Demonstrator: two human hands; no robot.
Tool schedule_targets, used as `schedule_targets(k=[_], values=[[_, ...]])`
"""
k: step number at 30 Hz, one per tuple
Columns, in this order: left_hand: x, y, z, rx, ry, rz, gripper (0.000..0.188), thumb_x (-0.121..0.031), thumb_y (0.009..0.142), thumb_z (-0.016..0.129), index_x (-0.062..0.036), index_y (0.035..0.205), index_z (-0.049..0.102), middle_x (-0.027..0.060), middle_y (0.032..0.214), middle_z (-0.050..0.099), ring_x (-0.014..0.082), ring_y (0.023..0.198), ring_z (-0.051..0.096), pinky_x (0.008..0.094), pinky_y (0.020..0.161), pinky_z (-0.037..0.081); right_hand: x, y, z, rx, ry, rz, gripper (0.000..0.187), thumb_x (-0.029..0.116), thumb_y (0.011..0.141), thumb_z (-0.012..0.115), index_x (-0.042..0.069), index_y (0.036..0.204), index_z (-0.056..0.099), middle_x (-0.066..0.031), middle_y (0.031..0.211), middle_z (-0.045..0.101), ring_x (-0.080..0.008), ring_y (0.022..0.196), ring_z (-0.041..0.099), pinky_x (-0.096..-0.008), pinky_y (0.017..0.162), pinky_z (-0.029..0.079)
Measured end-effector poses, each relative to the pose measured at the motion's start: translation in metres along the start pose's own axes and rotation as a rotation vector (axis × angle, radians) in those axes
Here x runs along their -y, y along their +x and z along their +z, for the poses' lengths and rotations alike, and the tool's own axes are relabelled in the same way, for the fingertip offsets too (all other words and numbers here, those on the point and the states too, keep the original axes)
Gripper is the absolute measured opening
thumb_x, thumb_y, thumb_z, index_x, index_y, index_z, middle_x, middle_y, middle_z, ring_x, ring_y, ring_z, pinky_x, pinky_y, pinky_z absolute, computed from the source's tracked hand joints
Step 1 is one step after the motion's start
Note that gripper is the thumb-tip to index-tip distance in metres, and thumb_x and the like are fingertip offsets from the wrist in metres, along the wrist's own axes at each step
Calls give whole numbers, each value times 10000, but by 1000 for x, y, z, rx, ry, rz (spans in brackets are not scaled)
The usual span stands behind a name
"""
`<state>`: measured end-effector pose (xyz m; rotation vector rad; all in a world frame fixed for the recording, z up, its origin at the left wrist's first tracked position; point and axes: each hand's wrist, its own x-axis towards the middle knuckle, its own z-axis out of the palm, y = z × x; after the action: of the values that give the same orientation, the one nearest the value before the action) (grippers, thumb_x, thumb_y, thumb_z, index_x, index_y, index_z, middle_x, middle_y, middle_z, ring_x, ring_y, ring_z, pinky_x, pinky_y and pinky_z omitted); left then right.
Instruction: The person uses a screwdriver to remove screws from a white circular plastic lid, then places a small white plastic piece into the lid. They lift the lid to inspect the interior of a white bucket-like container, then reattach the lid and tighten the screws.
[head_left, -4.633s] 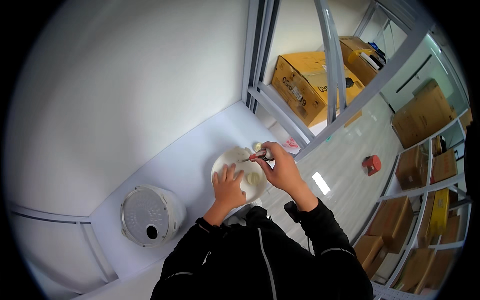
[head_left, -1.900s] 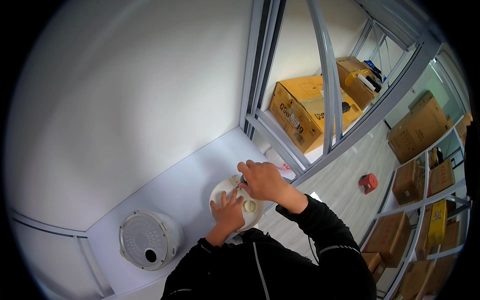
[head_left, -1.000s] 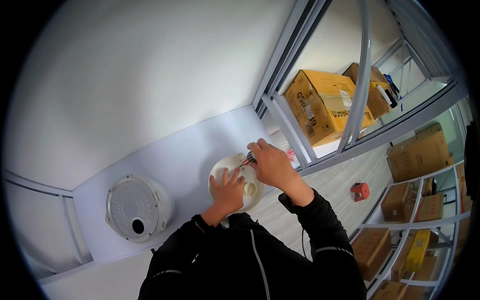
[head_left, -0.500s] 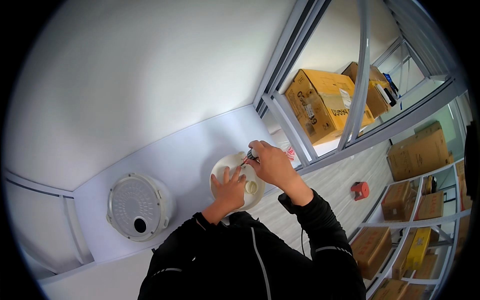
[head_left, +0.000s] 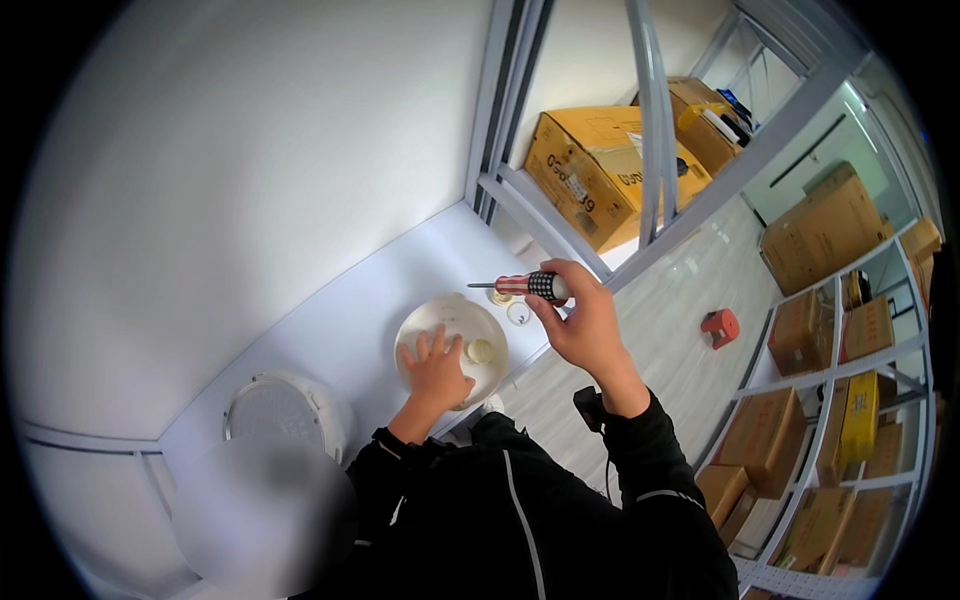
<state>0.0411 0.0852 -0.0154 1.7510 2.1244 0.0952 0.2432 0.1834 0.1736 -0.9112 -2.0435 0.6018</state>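
The landmark here is a shallow round disc of cream-coloured plastic (head_left: 483, 318), which lies on a long pale grey-white bench (head_left: 345, 345). The left hand (head_left: 438, 378) rests palm down on the left part of this disc, with its fingers spread apart; it does not grasp anything. On the disc, just to the right of these fingers, there is a small round cream piece (head_left: 480, 351).

The right hand (head_left: 584, 322) is above and to the right of the disc. Its thumb and fingers are closed around a screwdriver with a red-and-white striped, dark starred handle (head_left: 530, 286), and the metal shaft points to the left, near the far rim of the disc (the tip seems not to touch it).

Just beside the disc, at its far right, are a small round dish (head_left: 519, 314) and a little yellowish piece (head_left: 500, 298), partly hidden by the handle. To the left of the disc stands a white cylindrical housing (head_left: 275, 405), partly covered by a blurred pale shape (head_left: 255, 515).
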Motion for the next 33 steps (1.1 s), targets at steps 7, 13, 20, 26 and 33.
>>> schedule_targets(k=[7,13,20,26,33], values=[[-12,-1,-3,-152,-1,39,809,-385,853,835,-138,1571,558,192,1692,379,421,1545,284,689,1237,216,-19,-36,-33,-181,60,-58,414,134,908,868,10,1252,675,-158,1082,775,-301,948,774,-372,849,596],[-63,15,-19,-236,-143,153,530,-257,881,795,-97,1376,691,138,1443,579,376,1341,462,585,1106,379,-39,-49,-68,-252,103,-134,432,145,887,884,6,1245,686,-176,1132,786,-327,1029,784,-374,915,599],[-115,72,9,-231,-75,194,318,-196,933,735,-103,1236,761,97,1255,711,344,1211,597,514,981,499,-88,-64,-118,-182,105,-244,470,161,863,914,8,1243,683,-209,1171,783,-354,1079,787,-399,938,609],[-131,114,38,-198,69,20,318,-191,962,673,-136,1262,762,79,1271,726,342,1236,601,510,1013,473,-128,-59,-167,-67,189,-306,459,196,834,943,46,1210,727,-149,1184,799,-338,1020,794,-380,852,633],[-148,116,43,-204,97,-64,231,-197,985,633,-156,1111,822,65,1219,751,331,1198,636,505,994,472,-159,-39,-201,-29,242,-405,503,190,840,942,55,1257,695,-159,1212,788,-342,1029,794,-381,860,634]])
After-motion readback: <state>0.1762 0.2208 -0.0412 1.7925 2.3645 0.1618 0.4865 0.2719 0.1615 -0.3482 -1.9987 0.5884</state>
